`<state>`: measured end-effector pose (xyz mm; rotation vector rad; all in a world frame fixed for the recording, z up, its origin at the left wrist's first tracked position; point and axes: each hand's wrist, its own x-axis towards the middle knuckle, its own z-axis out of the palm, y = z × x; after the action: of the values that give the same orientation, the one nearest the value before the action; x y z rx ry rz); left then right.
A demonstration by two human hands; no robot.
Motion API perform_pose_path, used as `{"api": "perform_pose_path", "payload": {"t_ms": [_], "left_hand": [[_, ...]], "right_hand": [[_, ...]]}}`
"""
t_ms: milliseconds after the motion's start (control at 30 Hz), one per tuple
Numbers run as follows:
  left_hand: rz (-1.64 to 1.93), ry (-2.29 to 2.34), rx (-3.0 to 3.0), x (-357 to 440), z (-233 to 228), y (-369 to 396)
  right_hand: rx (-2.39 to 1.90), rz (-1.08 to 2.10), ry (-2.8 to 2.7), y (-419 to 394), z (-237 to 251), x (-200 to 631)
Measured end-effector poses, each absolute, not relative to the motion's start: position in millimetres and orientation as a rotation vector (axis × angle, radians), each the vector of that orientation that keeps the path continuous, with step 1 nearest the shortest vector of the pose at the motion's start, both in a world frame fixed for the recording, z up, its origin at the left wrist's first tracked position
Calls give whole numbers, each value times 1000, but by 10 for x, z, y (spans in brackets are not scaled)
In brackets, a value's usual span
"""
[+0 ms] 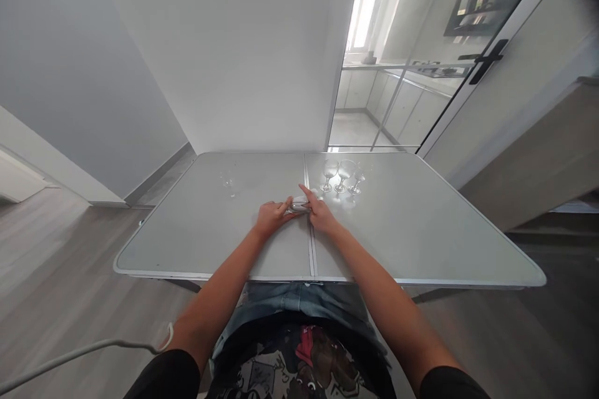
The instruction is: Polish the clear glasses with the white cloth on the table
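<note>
On matte table [187, 230], hands [270, 217] [322, 213] pinching soft cloth [299, 204]

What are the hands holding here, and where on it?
Both the left hand and right hand pinch a small pale object by its ends; what it is cannot be told.

Home interior, by my read.
I see wood-look floor [56, 274], folding table [421, 224], glass door [421, 62] opening onto kitchen cabinets [402, 106].

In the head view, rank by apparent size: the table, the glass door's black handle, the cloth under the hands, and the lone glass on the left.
1. Table
2. Door handle
3. Cloth and lone glass: look alike; the cloth is partly covered by both hands.
</note>
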<state>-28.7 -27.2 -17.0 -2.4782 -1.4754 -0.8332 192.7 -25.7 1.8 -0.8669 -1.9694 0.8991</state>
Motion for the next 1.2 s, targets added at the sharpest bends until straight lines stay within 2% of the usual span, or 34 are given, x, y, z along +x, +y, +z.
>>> {"api": "perform_pose_path", "payload": {"t_ms": [200,433,667,833,933,1067,1200], "left_hand": [[-753,-1487,-2493,-272,-105,-302],[-1007,-1566,-2309,-373,-131,-298],[-1266,-1617,-2055,-425,-159,-250],[-1188,-1441,-2265,-408,-118,-323],[-1116,-1408,-2393,-360,-114,-365],[-1133,-1427,-2524,-296,-109,-382],[-1274,-1574,-2525,-288,-96,-365]], "right_hand": [[-940,1063,-1775,-167,-30,1959],[-790,1296,-1388,-302,218,1965],[-837,1291,-991,-290,223,1984],[-758,1500,-818,-289,222,1924],[-689,1406,-911,-358,251,1901],[-704,1219,-1354,-474,227,1871],[-685,761,-1890,-545,221,1826]]}}
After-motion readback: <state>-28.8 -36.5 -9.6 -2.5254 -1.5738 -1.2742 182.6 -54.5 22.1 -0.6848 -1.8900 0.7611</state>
